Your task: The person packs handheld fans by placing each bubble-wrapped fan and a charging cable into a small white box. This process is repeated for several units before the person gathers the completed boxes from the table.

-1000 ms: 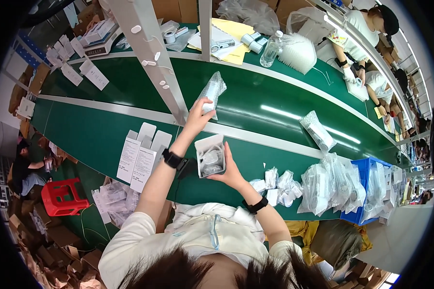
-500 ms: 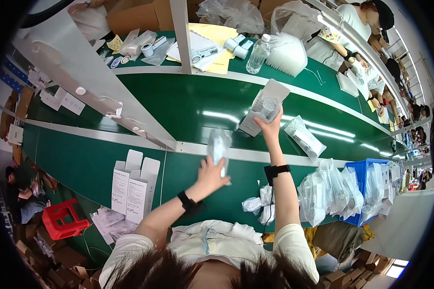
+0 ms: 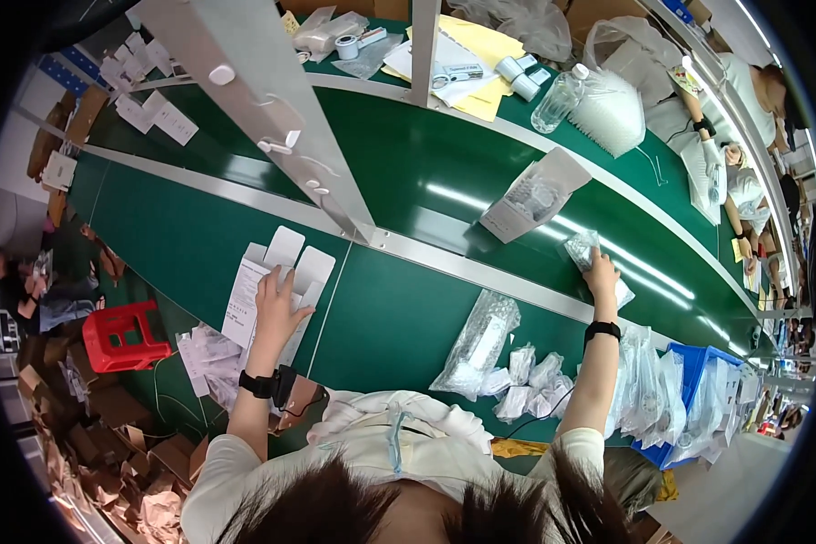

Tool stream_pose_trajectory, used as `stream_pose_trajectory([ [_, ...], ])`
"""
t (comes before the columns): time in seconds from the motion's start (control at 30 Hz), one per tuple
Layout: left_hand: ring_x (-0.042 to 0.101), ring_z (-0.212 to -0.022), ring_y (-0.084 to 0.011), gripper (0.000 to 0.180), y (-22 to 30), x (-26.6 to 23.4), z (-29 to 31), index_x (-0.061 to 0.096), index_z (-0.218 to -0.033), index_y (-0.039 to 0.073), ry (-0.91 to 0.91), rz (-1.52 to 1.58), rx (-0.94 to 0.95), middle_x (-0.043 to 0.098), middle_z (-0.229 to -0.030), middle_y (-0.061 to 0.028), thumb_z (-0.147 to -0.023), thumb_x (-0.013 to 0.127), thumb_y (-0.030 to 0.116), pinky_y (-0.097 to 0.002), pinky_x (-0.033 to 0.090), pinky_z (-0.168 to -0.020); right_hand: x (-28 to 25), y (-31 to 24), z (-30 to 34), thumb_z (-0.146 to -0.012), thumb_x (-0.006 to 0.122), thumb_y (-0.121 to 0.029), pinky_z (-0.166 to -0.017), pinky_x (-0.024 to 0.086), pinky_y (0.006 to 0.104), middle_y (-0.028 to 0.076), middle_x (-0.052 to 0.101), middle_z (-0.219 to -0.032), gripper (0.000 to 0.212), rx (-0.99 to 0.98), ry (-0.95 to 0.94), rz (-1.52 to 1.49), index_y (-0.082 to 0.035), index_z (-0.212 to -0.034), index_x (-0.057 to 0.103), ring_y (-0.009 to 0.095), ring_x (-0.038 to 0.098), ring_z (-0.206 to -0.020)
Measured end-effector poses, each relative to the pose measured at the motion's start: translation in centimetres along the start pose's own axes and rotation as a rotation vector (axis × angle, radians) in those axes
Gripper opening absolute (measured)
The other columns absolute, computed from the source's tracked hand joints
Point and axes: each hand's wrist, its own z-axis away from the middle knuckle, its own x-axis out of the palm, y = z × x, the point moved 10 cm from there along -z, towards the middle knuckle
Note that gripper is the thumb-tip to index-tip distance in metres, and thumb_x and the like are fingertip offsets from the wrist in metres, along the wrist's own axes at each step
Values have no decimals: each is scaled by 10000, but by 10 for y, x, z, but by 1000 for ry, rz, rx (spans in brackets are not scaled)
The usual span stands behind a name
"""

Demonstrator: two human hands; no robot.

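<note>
My left hand (image 3: 279,306) rests on a pair of white cardboard boxes (image 3: 241,304), fingers spread over their raised flaps. On the green conveyor, my right hand (image 3: 600,274) has its fingers around a bubble-wrapped package (image 3: 582,243), which partly hides under them. To its left lies an open white box (image 3: 536,194) with a clear-wrapped item inside, touched by neither hand. Another bubble-wrapped package (image 3: 482,341) lies slantwise on the near green table, between my arms. Several small plastic-wrapped packets (image 3: 536,385) sit beside it.
A blue crate (image 3: 689,408) with bagged items stands at the right, more clear bags (image 3: 639,381) beside it. A metal post (image 3: 272,118) rises left of centre. The far shelf holds a clear bottle (image 3: 560,100) and papers (image 3: 471,68). A red stool (image 3: 125,335) stands lower left.
My left hand has let go of the bubble-wrapped package, now on the near table, and moved left to the boxes. My right hand has released the open box and reached the package farther right.
</note>
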Motion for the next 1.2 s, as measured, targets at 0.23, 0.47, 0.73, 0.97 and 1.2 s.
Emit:
stream_pose_trajectory([
  [0.23, 413, -1030, -282, 426, -2, 21, 19, 577, -962, 79, 19, -95, 106, 471, -1037, -83, -587, 742, 194, -527, 213, -935, -76, -19, 92, -694, 651, -70, -906, 389, 396, 143, 432, -1235, 771, -196, 387, -570, -123, -1343, 239, 285, 454, -1116],
  [0.47, 434, -826, -204, 301, 134, -49, 35, 610, -818, 127, 589, -13, 416, 451, -751, 1, -639, 706, 349, -504, 199, -897, -76, -39, 220, -740, 611, -33, -930, 356, 342, 129, 413, -1234, 748, -302, 405, -1753, -33, -1349, 177, 218, 457, -1076],
  [0.73, 376, -913, -193, 386, 191, -2, 53, 605, -973, 183, 688, 6, 434, 427, -975, -15, -683, 684, 424, -473, 222, -890, -86, -111, 289, -750, 582, -10, -965, 318, 345, 110, 390, -1257, 717, -421, 425, -1883, -56, -1349, 190, 230, 413, -1126],
  [0.97, 301, -1135, -286, 696, 151, -56, 70, 472, -1176, 172, 739, 289, 561, 261, -1286, -114, -588, 769, 397, -503, 246, -945, -69, -110, 287, -773, 568, -25, -947, 357, 366, 102, 412, -1224, 646, -300, 357, -2210, -88, -1326, 240, 237, 434, -1109],
  [1.2, 217, -1264, -355, 736, 98, -84, 31, 486, -1175, 151, 410, 764, 364, 152, -1399, -137, -533, 813, 300, -495, 258, -988, -88, -138, 290, -799, 551, -2, -902, 398, 343, 82, 426, -1202, 622, -265, 199, -2510, -104, -1321, 230, 202, 459, -1068],
])
